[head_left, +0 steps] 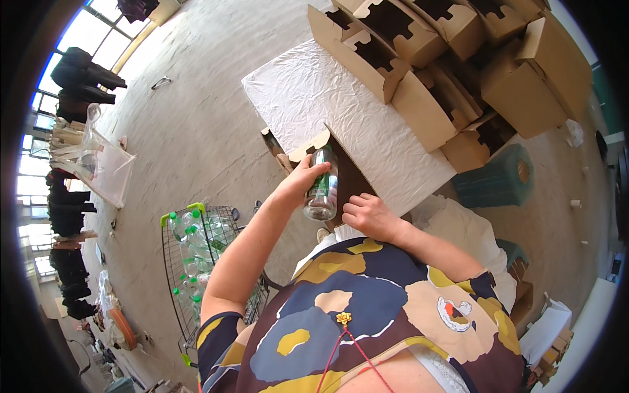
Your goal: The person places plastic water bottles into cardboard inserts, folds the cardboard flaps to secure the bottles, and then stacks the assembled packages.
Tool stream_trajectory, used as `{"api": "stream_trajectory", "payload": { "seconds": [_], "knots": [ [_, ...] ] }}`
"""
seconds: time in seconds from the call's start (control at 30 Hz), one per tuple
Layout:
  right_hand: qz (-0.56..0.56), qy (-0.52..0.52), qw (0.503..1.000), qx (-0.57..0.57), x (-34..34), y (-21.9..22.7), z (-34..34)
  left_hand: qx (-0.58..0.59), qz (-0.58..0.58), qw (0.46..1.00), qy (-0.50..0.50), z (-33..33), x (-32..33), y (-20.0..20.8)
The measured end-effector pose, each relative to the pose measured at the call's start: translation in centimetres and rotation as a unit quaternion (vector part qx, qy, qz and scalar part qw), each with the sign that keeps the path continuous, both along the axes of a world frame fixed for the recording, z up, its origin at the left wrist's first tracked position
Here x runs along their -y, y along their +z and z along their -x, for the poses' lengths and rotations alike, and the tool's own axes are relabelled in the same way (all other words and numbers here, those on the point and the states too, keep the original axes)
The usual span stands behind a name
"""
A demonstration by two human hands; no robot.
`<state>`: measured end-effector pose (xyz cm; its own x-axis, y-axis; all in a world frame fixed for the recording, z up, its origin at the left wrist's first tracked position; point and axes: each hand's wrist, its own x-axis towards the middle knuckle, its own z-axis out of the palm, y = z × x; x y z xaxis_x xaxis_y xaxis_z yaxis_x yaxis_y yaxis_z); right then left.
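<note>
My left hand point(308, 175) is closed round a clear plastic bottle point(321, 205) with a green label, its base toward me. The bottle is tilted over an open cardboard box point(310, 145) with a cut-out flap at the far side. Most of the dark inside of that box is hidden by the bottle and my arms. At the box's near right edge, my right hand point(372, 216) has its fingers curled over the cardboard wall; its fingertips are partly hidden.
A white-covered table point(288, 85) lies beyond the box, with several open cardboard boxes point(419, 108) at its far right. On my left stands a wire cart point(171, 262) of green-capped bottles point(191, 252). A teal plastic stool point(495, 180) is at the right.
</note>
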<state>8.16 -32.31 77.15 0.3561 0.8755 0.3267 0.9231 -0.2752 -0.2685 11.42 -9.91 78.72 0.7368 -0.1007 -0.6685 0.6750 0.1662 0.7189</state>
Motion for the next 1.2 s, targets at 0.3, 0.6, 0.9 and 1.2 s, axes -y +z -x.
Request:
{"api": "stream_trajectory", "payload": {
  "seconds": [0.3, 0.6, 0.9, 1.2],
  "knots": [
    [-0.026, -0.031, 0.998, -0.057, 1.1, -1.4, -0.1, -0.034, -0.013, 0.996, 0.08, -3.0, 4.1, -1.6],
    [-0.044, -0.038, 0.995, -0.08, 2.0, -1.4, 0.0, -0.056, -0.269, 0.961, 0.02, -5.4, 7.5, -11.6],
    [-0.053, -0.057, 0.993, -0.091, 2.6, -1.8, -1.0, -0.066, -0.339, 0.939, 0.0, -5.5, 9.3, -19.1],
    [0.005, -0.063, 0.991, -0.12, 1.9, -2.9, -2.2, 0.113, -0.326, 0.936, -0.074, -7.8, 11.3, -10.7]
  ]
}}
